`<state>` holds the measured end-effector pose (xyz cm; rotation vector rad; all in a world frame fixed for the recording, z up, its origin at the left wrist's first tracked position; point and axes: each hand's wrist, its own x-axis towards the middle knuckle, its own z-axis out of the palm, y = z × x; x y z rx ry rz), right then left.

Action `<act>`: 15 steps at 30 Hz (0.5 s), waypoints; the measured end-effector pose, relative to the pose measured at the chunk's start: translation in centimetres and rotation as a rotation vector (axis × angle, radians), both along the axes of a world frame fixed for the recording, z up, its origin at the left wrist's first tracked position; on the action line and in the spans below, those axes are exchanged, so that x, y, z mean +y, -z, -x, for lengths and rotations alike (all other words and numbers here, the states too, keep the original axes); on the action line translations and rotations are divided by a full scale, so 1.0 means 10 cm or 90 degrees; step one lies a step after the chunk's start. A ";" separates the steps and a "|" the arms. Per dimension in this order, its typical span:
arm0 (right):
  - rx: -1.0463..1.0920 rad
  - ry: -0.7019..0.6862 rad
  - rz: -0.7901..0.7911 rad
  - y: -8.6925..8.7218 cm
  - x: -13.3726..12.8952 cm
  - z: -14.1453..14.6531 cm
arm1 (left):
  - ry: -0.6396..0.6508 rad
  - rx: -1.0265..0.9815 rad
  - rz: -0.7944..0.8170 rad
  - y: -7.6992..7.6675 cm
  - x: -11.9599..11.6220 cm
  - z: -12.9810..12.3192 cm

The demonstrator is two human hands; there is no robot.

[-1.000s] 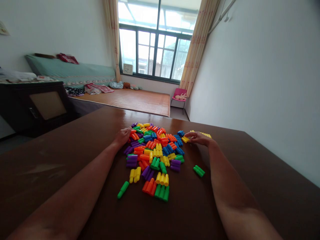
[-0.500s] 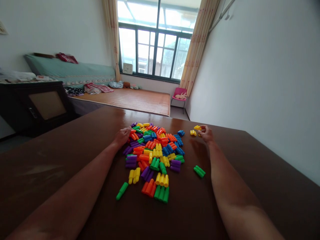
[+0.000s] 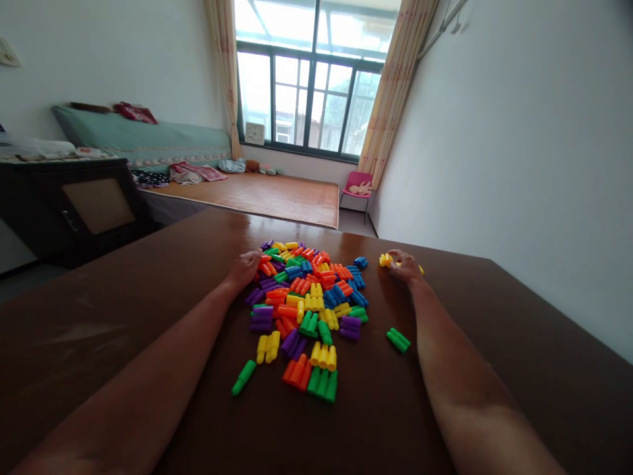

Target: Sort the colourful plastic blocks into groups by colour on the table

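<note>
Many plastic bullet-shaped toy building blocks in orange, yellow, green, blue and purple lie in a loose pile (image 3: 309, 290) on the brown table. My left hand (image 3: 246, 268) rests at the pile's far left edge, beside an orange block (image 3: 268, 266); its fingers are partly hidden, so their grip cannot be told. Off to the right of the pile, my right hand (image 3: 404, 267) has its fingers closed on a yellow block (image 3: 385, 260). More yellow shows under and behind that hand, partly covered. A green block (image 3: 398, 340) lies apart, nearer to me.
A single green piece (image 3: 244, 378) lies at the pile's near left. Dark table surface (image 3: 99, 343) surrounds the blocks. Past the table are a low bed (image 3: 257, 194), a pink chair (image 3: 357, 185), a dark cabinet (image 3: 93, 198) and a window.
My right hand has lowered slightly and shifted left over the yellow blocks. One yellow piece now shows to the right of it. My left hand stays at the pile's edge.
</note>
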<state>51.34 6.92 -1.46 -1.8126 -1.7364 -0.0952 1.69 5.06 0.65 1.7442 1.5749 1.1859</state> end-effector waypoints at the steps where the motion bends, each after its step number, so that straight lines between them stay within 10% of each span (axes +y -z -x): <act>1: -0.016 -0.016 -0.007 0.00 -0.01 0.02 | 0.001 0.007 -0.003 0.00 0.00 0.00; 7: -0.117 -0.061 -0.068 0.12 0.01 0.02 | -0.007 0.014 -0.018 0.03 0.01 0.00; 12: -0.144 0.006 -0.101 0.16 0.00 -0.02 | 0.014 0.136 -0.238 -0.17 -0.08 -0.10; 15: -0.140 0.008 -0.137 0.05 -0.02 0.07 | 0.188 0.159 -0.265 -0.36 -0.29 -0.37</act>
